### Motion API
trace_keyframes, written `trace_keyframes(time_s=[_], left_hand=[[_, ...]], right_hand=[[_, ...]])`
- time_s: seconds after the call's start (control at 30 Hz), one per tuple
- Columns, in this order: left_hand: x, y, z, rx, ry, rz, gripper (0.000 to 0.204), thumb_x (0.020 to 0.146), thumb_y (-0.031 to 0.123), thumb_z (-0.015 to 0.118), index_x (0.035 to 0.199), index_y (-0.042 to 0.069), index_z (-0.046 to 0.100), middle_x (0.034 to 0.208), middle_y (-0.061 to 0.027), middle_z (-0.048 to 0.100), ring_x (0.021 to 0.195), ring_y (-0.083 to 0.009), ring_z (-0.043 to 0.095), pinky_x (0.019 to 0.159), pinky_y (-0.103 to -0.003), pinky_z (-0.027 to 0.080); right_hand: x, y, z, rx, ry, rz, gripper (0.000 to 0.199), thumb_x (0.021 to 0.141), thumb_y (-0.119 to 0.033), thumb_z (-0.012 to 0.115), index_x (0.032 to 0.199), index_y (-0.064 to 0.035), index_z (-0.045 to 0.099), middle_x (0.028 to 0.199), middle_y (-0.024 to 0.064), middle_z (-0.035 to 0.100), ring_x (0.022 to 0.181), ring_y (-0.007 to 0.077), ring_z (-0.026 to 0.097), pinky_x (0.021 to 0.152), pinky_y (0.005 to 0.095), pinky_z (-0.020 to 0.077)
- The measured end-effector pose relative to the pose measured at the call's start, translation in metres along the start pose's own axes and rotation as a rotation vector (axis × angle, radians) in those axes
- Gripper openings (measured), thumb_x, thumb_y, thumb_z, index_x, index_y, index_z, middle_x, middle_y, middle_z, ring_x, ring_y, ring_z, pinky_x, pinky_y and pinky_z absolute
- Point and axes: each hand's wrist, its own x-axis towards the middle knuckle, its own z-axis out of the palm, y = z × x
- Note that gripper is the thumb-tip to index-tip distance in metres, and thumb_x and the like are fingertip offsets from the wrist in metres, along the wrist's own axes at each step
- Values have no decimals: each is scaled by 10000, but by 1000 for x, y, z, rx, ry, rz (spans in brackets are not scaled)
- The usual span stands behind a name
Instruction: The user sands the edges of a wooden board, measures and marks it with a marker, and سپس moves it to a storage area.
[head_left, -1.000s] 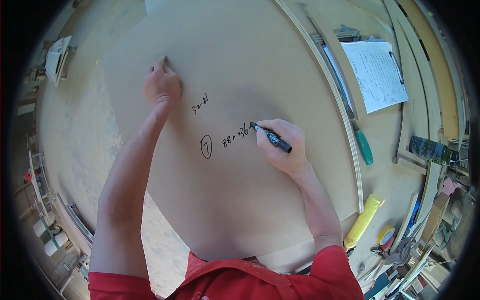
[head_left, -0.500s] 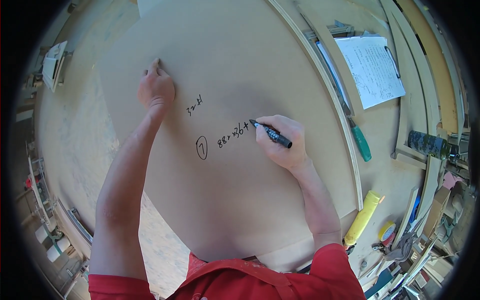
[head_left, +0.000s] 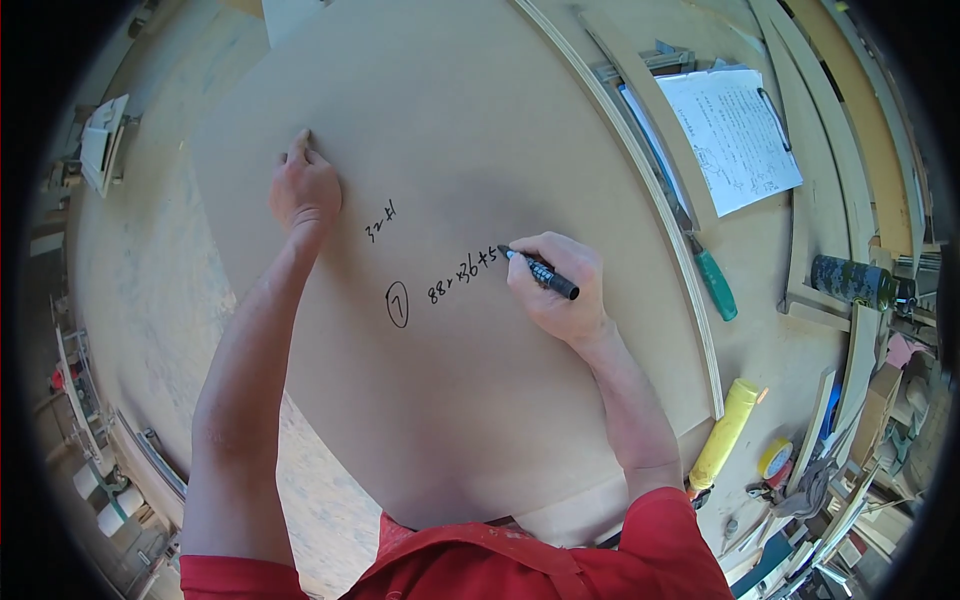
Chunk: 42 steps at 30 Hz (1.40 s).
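Observation:
A large brown board [head_left: 440,400] lies in front of me with handwritten black marks [head_left: 465,275] across its middle. My right hand [head_left: 563,285] holds a black marker [head_left: 545,275] in a writing grip, its tip on the board at the end of the longer line of marks. The side of that hand rests on the board. Over at the left, my left hand [head_left: 305,190] lies on the board near its far left edge. Its index finger is stretched out, the other fingers are partly hidden, and it holds nothing.
Along the board's right side runs a pale wooden strip [head_left: 640,165]. Beyond it are a written sheet on a clipboard [head_left: 730,135], a green-handled tool [head_left: 715,283], a camouflage-patterned bottle [head_left: 850,283], a yellow cylinder [head_left: 727,430] and a yellow tape roll [head_left: 774,457]. Scraps clutter the lower right.
The marker has added another character at the right end of the longer line. My left hand still rests on the board. The whole view has shifted slightly.

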Motion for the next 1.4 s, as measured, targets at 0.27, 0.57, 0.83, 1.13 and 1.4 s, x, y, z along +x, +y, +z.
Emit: trace_keyframes(time_s=[0.27, 0.57, 0.83, 1.13, 1.4], left_hand=[[2, -5, 1, -6, -9, -9, 373, 967, 293, 408, 1283, 270, 605, 1193, -100, 628, 1090, -311, 604, 899, -424, 485], [7, -20, 9, -56, 79, 130, 361, 967, 301, 422, 1278, 249, 600, 1185, -130, 632, 1051, -360, 611, 859, -434, 493], [1, -3, 5, 21, 6, 31, 398, 988, 324, 367, 1319, 258, 577, 1264, -117, 611, 1112, -358, 593, 901, -443, 485], [1, 3, -3, 71, -33, -12, 415, 988, 350, 349, 1332, 273, 567, 1288, -109, 597, 1120, -355, 590, 916, -439, 481], [1, 2, -2, 65, -37, -2, 422, 984, 355, 348, 1347, 286, 552, 1297, -116, 593, 1118, -356, 593, 916, -449, 478]], right_hand=[[-2, -1, -7, 28, -137, 209, 32, 747, 3, 658, 775, -9, 650, 666, 99, 634, 590, 220, 637, 539, 322, 492], [0, 12, 1, 36, 19, 27, 44, 769, -35, 655, 792, -2, 673, 655, 99, 632, 577, 190, 632, 526, 300, 479], [-3, 7, -11, 1, 35, 45, 37, 755, -40, 656, 784, -18, 662, 663, 104, 633, 573, 204, 625, 519, 305, 474], [3, 7, -18, 39, 9, 135, 50, 775, -45, 654, 808, -8, 665, 681, 102, 647, 583, 198, 628, 528, 301, 482], [3, 7, -17, 96, 35, 86, 94, 791, -62, 668, 870, -14, 683, 705, 97, 660, 608, 204, 640, 560, 304, 494]])
